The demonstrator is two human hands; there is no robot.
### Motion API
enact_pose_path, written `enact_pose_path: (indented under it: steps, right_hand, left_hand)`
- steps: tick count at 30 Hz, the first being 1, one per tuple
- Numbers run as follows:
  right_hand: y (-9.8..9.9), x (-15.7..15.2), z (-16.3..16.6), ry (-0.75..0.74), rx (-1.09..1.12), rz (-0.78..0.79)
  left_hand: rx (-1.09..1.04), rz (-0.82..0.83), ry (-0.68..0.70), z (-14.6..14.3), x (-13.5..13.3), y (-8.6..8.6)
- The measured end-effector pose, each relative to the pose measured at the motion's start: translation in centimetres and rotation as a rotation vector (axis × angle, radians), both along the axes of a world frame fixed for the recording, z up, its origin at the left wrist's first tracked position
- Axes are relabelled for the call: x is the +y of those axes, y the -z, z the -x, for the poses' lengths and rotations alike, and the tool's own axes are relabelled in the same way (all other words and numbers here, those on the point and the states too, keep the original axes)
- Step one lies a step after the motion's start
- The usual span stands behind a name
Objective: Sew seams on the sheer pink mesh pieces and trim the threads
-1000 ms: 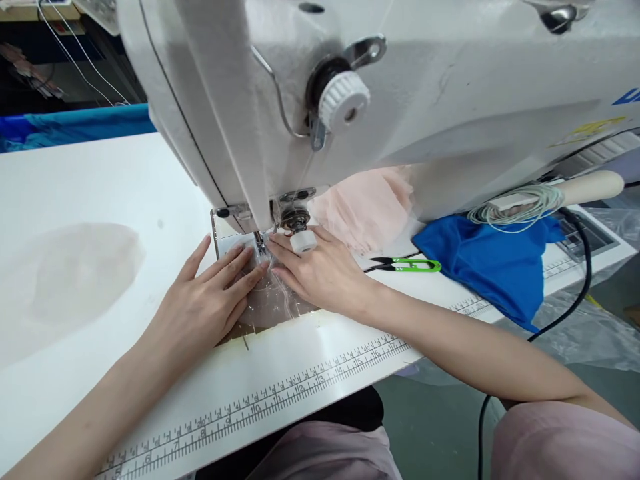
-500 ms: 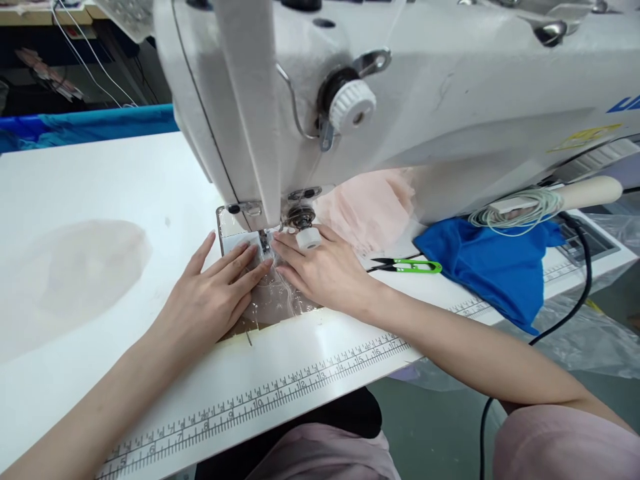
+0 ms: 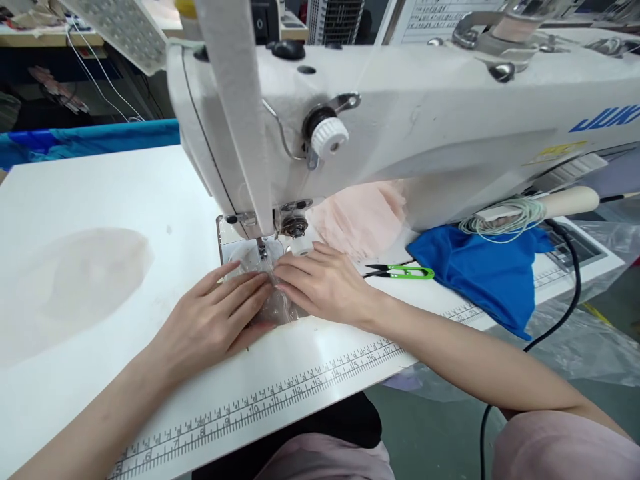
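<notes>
White industrial sewing machine (image 3: 425,127) stands on a white tabletop (image 3: 90,190). Blue capitals on the machine's arm read "JUK", then run out of view at the edge. Below them, on the same arm, sits a small yellow label (image 3: 555,152); its wording is too small to read. Behind the machine, a white printed sheet (image 3: 440,20) carries lines of dark text, not legible.

Table edge in front of the machine bears a black printed ruler scale (image 3: 280,400); large figures from 5 up to 17 can be made out, with a row of finer figures alongside.

Thin, see-through whitish material (image 3: 281,312) lies at the machine's needle end, just in front of the metal presser foot (image 3: 262,249). Whether it passes beneath the foot cannot be told.

Left hand (image 3: 213,320) rests palm down in front of the machine's needle end, fingers extended and close together, tips on the material. Right hand (image 3: 325,283) lies opposite, fingers bent and pressed together, tips touching the material; cannot tell whether it pinches any.

Under the machine's arm: crumpled pale peach fabric (image 3: 363,217). In front of the arm: green-handled snips with black blades (image 3: 410,272). Near the machine's base end: bright blue cloth (image 3: 480,273), with a loose coil of pale green cord (image 3: 530,217) just above it.
</notes>
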State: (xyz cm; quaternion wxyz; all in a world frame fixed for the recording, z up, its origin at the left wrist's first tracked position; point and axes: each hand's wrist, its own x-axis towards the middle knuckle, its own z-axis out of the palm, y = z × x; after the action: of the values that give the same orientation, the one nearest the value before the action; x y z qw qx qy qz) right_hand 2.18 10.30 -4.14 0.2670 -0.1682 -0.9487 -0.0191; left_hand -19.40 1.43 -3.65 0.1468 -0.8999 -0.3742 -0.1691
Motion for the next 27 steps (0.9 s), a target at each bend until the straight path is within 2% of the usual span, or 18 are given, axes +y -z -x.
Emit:
enact_pose_path:
  steps: [3,6,10,14,21,27]
  right_hand:
    - [-0.24,0.07,-0.29,-0.096,0.054,0.041]
    - [-0.38,0.0,-0.38,-0.126,0.036,0.054]
    - [-0.03,-0.19,-0.16,-0.049,-0.021,-0.049]
    - [0.38,-0.22,0.07,-0.114,0.073,-0.166]
    - [0.26,-0.27,0.1,-0.208,0.111,-0.079]
    - [0.39,-0.27,0.09,-0.22,0.124,-0.04]
  left_hand:
    - [-0.002,-0.04,0.023,0.06,0.02,0.13]
    - [-0.113,0.0,-0.052,0.0,0.09,0.22]
    - [-0.163,0.007,-0.098,-0.36,0.0,0.02]
    - [-0.084,-0.012,-0.057,-0.66,-0.25,-0.1]
    - [0.023,-0.043,-0.11,-0.6,-0.59,0.42]
    - [0.058,-0.065,-0.107,-0.54,-0.65,0.59]
